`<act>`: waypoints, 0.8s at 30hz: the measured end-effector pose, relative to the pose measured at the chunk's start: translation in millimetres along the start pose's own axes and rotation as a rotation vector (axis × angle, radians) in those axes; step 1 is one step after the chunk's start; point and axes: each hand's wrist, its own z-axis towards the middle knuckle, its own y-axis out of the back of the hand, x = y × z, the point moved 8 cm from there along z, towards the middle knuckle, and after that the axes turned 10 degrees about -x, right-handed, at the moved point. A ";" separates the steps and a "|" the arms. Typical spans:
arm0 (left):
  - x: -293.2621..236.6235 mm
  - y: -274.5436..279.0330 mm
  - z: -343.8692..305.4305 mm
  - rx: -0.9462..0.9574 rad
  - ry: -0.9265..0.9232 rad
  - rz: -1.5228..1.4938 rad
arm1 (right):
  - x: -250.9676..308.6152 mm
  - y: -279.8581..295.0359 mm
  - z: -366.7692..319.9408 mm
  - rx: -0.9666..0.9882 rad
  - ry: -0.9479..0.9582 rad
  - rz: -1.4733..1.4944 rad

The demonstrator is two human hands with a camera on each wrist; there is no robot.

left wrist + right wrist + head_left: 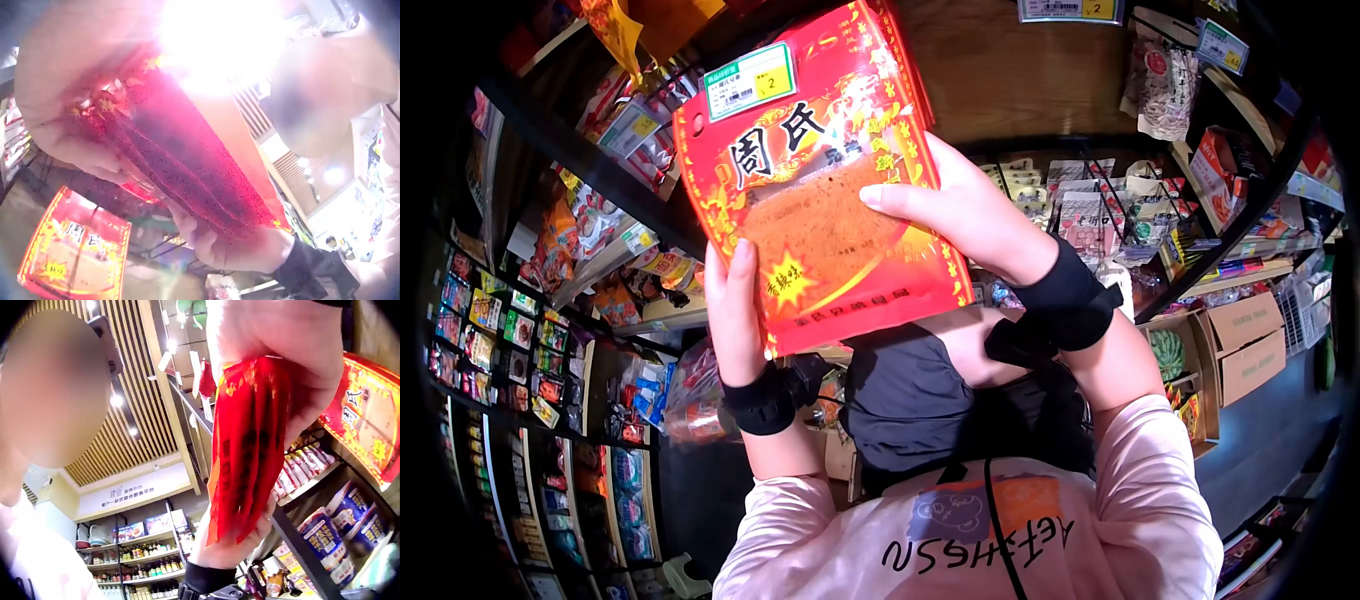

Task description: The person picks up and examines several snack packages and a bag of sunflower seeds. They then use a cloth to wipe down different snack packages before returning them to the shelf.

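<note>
**Red packets gripped in two hands, release not done**

From my distant seat, I judge that the gripping part is done: the red packets (pixel 830 250) are between the two hands, and neither hand lets them go. The left hand (pixel 735 305) holds the lower edge at its side, with the fingers bent around it. The right hand (pixel 975 215) holds the opposite edge, with the thumb (pixel 888 198) flat on the printed front. So the fingers of both hands are closed on the packets; I see none of them released.

In the right wrist view, several red layers lie close together inside the fingers, so I believe it is a bundle and not one packet only. How many there are, I cannot count.

A price label (pixel 750 82) lies over the upper part of the front, above the left fingers. I cannot tell if it is fixed there or stands just before it. One similar packet (pixel 369 412) is beyond the right fingers, apart from the held layers.

Putting down or letting go is what remains undone, as far as I can judge. How much other work is left, the pictures do not tell me. Blue-and-white tubs (pixel 331 531) stand on a shelf beyond the right fingers.
</note>
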 end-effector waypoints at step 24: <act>101.7 -144.6 -100.3 0.552 0.543 -0.168 | -33.4 151.0 -179.5 -0.666 -0.204 0.397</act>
